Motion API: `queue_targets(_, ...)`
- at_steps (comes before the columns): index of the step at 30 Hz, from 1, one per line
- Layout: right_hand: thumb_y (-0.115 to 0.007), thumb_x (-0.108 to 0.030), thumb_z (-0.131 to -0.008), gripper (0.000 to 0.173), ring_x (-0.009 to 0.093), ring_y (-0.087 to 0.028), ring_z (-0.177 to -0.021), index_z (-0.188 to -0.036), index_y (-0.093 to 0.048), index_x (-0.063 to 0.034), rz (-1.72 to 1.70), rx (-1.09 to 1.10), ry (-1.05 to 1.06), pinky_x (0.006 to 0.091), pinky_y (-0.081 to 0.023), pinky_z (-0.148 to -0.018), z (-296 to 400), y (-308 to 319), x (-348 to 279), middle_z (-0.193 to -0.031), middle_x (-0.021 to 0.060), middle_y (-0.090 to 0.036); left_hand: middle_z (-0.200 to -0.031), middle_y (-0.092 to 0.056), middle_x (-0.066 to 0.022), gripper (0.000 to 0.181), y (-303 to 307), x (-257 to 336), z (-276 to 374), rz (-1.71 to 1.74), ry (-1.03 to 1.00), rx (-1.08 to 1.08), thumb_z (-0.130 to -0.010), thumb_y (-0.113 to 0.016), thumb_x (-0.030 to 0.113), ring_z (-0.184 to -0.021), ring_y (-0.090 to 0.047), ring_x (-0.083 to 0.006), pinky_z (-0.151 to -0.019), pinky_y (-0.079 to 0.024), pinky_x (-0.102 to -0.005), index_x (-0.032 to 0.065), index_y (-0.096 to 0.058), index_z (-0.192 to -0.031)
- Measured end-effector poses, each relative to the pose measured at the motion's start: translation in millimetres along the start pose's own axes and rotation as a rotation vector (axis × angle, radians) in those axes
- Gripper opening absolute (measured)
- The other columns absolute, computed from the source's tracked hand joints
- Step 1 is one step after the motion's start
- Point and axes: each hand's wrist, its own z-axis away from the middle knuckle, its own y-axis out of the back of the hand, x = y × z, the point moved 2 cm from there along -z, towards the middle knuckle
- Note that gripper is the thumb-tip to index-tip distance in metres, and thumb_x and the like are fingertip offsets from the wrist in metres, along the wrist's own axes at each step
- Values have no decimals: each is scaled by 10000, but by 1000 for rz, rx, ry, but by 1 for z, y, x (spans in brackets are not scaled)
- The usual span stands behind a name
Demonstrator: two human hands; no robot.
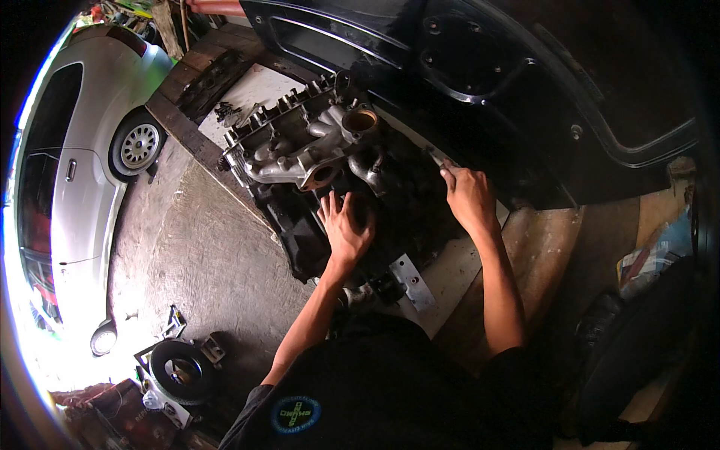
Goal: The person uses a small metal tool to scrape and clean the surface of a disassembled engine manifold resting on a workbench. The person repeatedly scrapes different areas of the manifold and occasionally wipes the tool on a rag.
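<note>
Before me lies a dark car engine (408, 185), topped by a silver aluminium intake manifold (292, 166) with round ports. A row of rocker gear (281, 109) runs along the far side of the engine. My left hand (344, 228) rests on the near part of the engine, just below the manifold's front flange, fingers spread and no object visible in it. Beyond the engine's right side, my right hand (469, 194) grips a slim metal hand tool (437, 160). Its tip points towards the engine; shadow hides whether they touch. A drilled metal plate (413, 282) is at the engine's near end.
The engine sits on a wooden bench (211, 42) partly covered by a white board (259, 84), with small dark parts on it. A black vehicle panel (506, 112) stands close on the right. Left are a silver car (84, 169) and a tyre (180, 371) on the floor.
</note>
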Motion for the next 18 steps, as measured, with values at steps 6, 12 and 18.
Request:
queue_targets(6, -625, -166, -900, 182, 369, -685, -764, -860, -689, 1, -89, -80, 60, 456, -544, -645, 3, -28, -3, -797, 206, -685, -1309, -456, -346, 471, -3, -1, 1, 13, -18, 65, -781, -682, 298, -1262, -368, -513, -1053, -273, -594, 60, -594, -1177)
queue_targets(12, -664, -150, -860, 142, 371, -686, -765, -895, -699, -17, -39, -156, 119, 452, -560, -659, -20, -41, 4, -789, 204, -688, -1310, -450, -349, 419, -4, -3, 0, 10, -13, 98, -777, -674, 293, -1265, -364, -524, -1060, -267, -602, 60, -604, -1119)
queue_targets(18, -658, -155, -861, 133, 381, -682, -785, -915, -701, -42, 10, -212, 143, 465, -558, -689, -13, -32, 10, -807, 204, -684, -1326, -440, -347, 399, 1, 3, 1, 37, 34, 51, -788, -672, 296, -1265, -355, -541, -1060, -273, -608, 64, -617, -1107)
